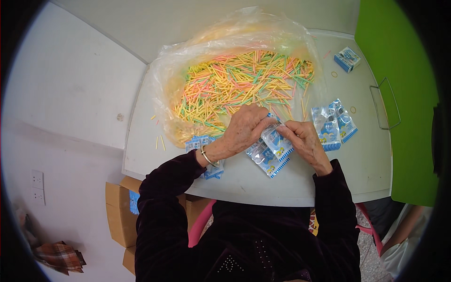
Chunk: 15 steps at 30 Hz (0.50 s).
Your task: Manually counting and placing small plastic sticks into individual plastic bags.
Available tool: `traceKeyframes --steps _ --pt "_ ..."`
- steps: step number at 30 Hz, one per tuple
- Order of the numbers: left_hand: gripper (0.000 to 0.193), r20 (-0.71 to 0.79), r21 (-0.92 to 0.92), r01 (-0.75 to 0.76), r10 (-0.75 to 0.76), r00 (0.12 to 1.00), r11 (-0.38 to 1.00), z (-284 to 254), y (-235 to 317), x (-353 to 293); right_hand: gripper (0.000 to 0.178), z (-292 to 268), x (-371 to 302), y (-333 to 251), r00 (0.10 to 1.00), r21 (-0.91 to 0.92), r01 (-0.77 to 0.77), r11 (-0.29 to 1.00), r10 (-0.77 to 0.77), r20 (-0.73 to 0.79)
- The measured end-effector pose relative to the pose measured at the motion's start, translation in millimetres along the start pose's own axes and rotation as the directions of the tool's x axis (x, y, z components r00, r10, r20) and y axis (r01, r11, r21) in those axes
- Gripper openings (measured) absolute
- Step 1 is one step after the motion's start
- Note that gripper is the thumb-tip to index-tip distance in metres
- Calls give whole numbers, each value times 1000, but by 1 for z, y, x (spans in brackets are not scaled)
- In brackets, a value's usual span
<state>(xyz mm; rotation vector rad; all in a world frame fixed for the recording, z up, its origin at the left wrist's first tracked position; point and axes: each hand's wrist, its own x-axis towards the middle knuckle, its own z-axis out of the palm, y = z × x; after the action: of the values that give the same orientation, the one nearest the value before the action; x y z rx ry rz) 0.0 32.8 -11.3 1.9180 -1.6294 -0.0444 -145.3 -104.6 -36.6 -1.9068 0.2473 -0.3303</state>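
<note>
Both hands meet over the near middle of the table, gripping a small clear-and-blue plastic packet (pixel 278 142). My left hand (pixel 244 128), with a bangle at its wrist, pinches the packet's upper left edge. From the right side, my right hand (pixel 304 141) holds it between thumb and fingers. Under it, similar packets (pixel 266 162) lie on the table. Just beyond my hands spreads a large clear plastic bag (pixel 164 89), open and full of thin yellow, pink and green sticks (pixel 235 89). Whether any sticks are inside the held packet, I cannot tell.
More blue packets (pixel 326 127) lie to the right, and others (pixel 216 175) sit under my left forearm. A small packed bundle (pixel 347 59) stands at the far right near rubber bands (pixel 334 74). Loose sticks (pixel 162 142) lie at the left. A cardboard box (pixel 117 211) stands below the table.
</note>
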Motion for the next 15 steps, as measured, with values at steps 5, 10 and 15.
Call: traceKeyframes --steps 5,10,15 --pt "16 59 -212 60 -48 997 975 -5 -21 16 31 3 -1 10 997 62 22 998 -17 -73" --pt "20 -39 374 -86 109 993 923 -19 -86 40 31 -3 4 11 993 100 -10 995 21 -113" --pt "27 295 694 -197 -23 955 693 -8 -108 60 32 -3 5 20 984 54 -1 999 10 -177"
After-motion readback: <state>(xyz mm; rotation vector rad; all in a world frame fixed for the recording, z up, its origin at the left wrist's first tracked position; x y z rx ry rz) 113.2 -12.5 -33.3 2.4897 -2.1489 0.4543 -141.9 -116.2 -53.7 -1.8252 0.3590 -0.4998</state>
